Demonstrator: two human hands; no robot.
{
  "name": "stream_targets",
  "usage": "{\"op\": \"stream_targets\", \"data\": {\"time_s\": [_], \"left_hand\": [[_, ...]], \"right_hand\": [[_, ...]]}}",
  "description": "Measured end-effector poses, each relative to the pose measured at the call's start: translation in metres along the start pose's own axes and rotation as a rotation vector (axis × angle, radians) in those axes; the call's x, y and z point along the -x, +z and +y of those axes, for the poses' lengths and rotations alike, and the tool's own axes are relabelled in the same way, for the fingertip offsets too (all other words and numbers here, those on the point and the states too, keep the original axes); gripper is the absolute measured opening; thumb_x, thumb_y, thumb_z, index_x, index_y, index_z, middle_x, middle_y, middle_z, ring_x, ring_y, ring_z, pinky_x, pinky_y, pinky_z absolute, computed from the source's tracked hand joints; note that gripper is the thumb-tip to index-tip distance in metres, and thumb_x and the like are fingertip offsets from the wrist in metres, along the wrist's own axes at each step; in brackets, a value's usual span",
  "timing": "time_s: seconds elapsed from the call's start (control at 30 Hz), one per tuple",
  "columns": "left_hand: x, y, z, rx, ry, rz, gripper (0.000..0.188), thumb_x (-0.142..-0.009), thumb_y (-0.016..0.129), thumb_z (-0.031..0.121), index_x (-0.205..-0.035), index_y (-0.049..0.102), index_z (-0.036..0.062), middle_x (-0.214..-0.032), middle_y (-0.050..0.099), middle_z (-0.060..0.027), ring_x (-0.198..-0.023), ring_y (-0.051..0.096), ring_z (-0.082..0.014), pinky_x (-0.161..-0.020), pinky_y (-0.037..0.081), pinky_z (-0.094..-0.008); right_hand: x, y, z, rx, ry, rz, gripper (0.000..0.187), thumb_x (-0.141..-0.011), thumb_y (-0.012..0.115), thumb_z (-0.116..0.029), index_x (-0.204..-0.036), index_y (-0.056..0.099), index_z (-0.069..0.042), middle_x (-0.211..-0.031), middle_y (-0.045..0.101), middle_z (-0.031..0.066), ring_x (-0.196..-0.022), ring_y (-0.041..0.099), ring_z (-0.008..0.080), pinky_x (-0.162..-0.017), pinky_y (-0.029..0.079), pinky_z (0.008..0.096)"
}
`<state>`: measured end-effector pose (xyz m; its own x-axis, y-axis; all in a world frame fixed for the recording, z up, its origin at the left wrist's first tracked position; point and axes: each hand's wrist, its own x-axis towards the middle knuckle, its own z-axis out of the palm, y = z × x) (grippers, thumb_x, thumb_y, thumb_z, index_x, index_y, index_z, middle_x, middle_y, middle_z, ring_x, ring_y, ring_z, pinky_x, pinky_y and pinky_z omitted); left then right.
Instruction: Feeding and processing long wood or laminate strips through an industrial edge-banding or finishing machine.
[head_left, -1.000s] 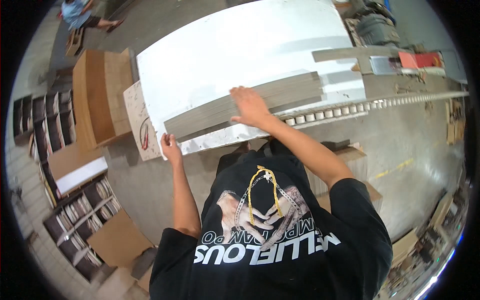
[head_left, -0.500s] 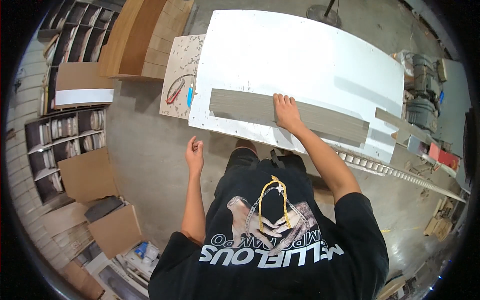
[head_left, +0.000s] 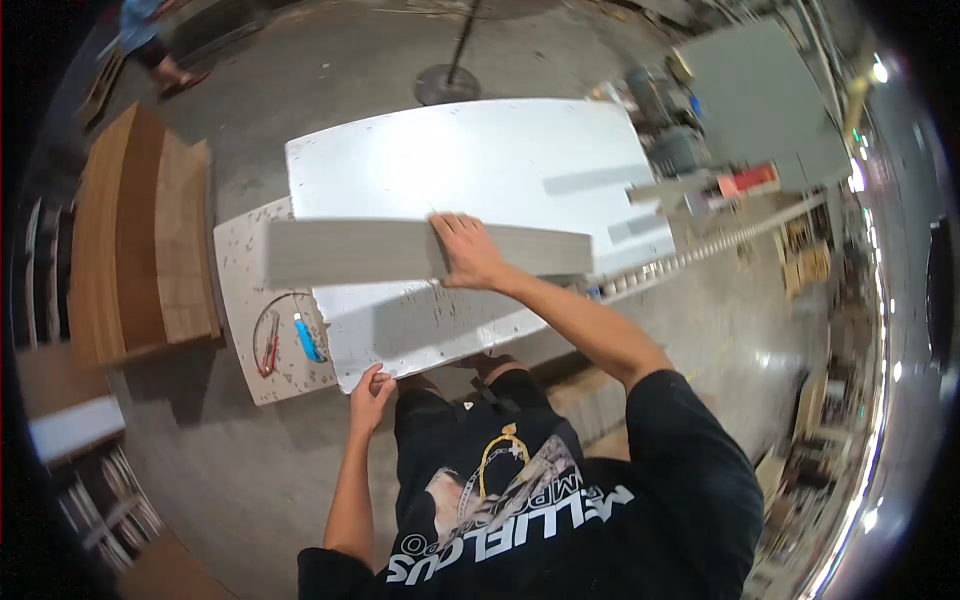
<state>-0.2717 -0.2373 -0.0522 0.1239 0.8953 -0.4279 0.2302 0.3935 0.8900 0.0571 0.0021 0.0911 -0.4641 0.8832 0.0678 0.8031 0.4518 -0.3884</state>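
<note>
My right hand [head_left: 468, 252] is wrapped across the middle of a long grey wood-grain plank [head_left: 345, 252], fingers over its far edge. The plank is raised above a white-topped table [head_left: 390, 165] and throws a shadow on it. Its left end reaches past the table's left side and is smeared by motion. Down at the near left corner of the table is my left hand [head_left: 370, 398], with nothing seen in it. Its fingers are loosely bent and apart.
A speckled board [head_left: 245, 260] left of the table carries red-handled pliers [head_left: 268, 355] and a blue-handled cutter [head_left: 308, 340]. Brown wooden panels [head_left: 140, 240] stand further left. Along the right is a white slotted rail [head_left: 700, 255]. A person [head_left: 150, 40] is at the far left.
My right hand has lifted the plank off the table and shifted it left. My left hand has come to the table's near corner. The whole view has turned toward the right.
</note>
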Motion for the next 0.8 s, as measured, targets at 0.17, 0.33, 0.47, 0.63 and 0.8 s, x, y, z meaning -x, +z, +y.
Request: {"op": "stream_targets", "data": {"time_s": [0.17,0.33,0.47,0.63,0.8], "left_hand": [[-0.054,-0.025,0.012,0.288,0.013,-0.198,0.063,-0.097,0.074,0.016,-0.152,0.047,0.0022,-0.133,0.064,-0.0133,-0.118,0.062,-0.0208,-0.101,0.052,-0.0350],[-0.086,-0.034,0.052,0.296,0.134,-0.280,0.081,-0.099,0.072,0.042,-0.160,0.035,0.0037,-0.150,0.052,-0.0176,-0.134,0.053,-0.0276,-0.115,0.042,-0.0408],[-0.075,-0.032,0.078,0.285,0.236,-0.318,0.092,-0.097,0.067,0.059,-0.162,0.032,0.0040,-0.159,0.042,-0.0195,-0.141,0.048,-0.0303,-0.120,0.036,-0.0443],[-0.021,-0.012,0.114,0.265,0.131,-0.509,0.101,-0.090,0.073,0.064,-0.163,0.029,0.0087,-0.161,0.037,-0.0158,-0.145,0.042,-0.0314,-0.122,0.032,-0.0460],[0.036,0.022,0.095,-0.035,-0.057,-0.759,0.100,-0.085,0.081,0.051,-0.162,0.033,0.0077,-0.154,0.043,-0.0134,-0.139,0.047,-0.0313,-0.117,0.037,-0.0427]], "right_hand": [[-0.038,-0.101,-0.079,-0.228,0.249,0.257,0.112,-0.054,0.093,-0.026,-0.148,0.037,0.000,-0.139,0.048,0.0240,-0.128,0.049,0.0413,-0.112,0.040,0.0493],[0.008,-0.152,-0.077,-1.122,0.203,0.833,0.129,-0.060,0.100,-0.020,-0.161,0.022,-0.001,-0.139,0.044,0.0157,-0.133,0.044,0.0283,-0.112,0.041,0.0390],[0.105,-0.160,-0.065,-1.474,0.336,1.094,0.097,-0.066,0.095,-0.012,-0.147,0.042,-0.004,-0.123,0.057,0.0076,-0.113,0.059,0.0214,-0.102,0.050,0.0355],[0.269,-0.088,-0.063,-1.791,0.413,1.544,0.072,-0.076,0.087,-0.011,-0.138,0.051,-0.008,-0.115,0.060,0.0016,-0.107,0.060,0.0182,-0.096,0.051,0.0350],[0.463,0.017,-0.124,-1.905,0.560,1.936,0.051,-0.082,0.085,-0.016,-0.126,0.062,-0.006,-0.111,0.067,0.0070,-0.105,0.064,0.0248,-0.096,0.053,0.0414]]}}
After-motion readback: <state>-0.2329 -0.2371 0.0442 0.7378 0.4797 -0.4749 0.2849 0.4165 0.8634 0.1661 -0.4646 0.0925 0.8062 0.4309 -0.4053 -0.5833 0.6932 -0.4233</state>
